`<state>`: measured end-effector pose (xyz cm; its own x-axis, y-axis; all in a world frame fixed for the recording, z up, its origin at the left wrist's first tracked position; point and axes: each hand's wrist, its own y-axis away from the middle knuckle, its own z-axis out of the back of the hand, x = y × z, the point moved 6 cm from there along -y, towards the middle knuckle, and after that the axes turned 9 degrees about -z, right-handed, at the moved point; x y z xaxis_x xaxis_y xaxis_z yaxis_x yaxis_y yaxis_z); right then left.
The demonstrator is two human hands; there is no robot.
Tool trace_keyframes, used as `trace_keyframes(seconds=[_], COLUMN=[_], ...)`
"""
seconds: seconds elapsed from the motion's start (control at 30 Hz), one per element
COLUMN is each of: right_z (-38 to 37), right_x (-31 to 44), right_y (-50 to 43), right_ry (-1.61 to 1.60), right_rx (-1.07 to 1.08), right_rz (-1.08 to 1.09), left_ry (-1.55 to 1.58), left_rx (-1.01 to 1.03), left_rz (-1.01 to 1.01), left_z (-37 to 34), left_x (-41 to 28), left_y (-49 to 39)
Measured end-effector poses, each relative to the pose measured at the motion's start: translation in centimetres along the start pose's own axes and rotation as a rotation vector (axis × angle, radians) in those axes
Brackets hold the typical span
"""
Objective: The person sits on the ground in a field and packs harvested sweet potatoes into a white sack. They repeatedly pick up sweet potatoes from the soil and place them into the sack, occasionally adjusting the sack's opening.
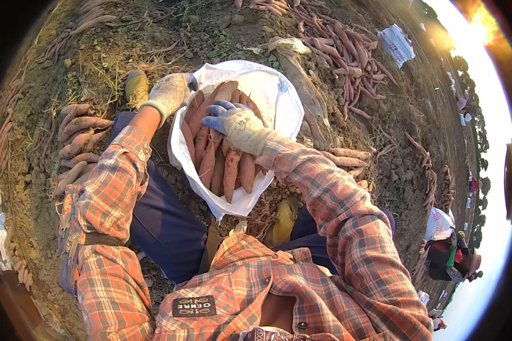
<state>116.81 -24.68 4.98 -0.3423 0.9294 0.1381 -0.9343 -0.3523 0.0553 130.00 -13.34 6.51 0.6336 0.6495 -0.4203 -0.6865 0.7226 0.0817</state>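
A white woven sack [288, 106] stands between my legs with its mouth wide and its rim rolled outward. Long reddish sweet potatoes [207, 166] are packed inside, mostly lying side by side. My left hand [170, 94], in a whitish work glove with dark fingertips, is closed on the sack's upper left rim. Over the sweet potatoes in the sack lies my right hand [241, 128], its blue-coated glove fingers slightly spread. One sweet potato [227, 89] runs under those fingers, and whether they grip it is hidden.
Sweet potatoes [79, 132] lie in a row to my left, and a few [345, 158] at right. A large heap [345, 51] sits upper right beside a crumpled plastic sheet [307, 93]. Farther right are filled white sacks [397, 44] and a person bending [450, 258].
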Motion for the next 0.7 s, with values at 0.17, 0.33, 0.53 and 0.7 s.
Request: trace_keyframes(seconds=[0.17,0.33,0.53,0.7], right_z=[-6.8,-6.4,-5.7,2.4], right_x=[-0.9,-3.2,-2.0,-6.8], right_y=[1.8,1.4,-0.7,10.3], right_ry=[-0.166,-0.288,-0.3,-0.724], right_rx=[0.158,-0.074,0.174,-0.265], right_rz=[-0.181,-0.469,-0.374,-0.172], left_ry=[0.073,-0.143,-0.097,-0.198], left_rx=[-0.037,-0.081,-0.075,-0.072], left_rz=[0.067,-0.081,-0.077,0.09], left_z=[0.8,0.1,0.7,1.5], left_x=[1.3,-0.2,-0.1,1.6], left_y=[1.5,1.4,1.2,2.8])
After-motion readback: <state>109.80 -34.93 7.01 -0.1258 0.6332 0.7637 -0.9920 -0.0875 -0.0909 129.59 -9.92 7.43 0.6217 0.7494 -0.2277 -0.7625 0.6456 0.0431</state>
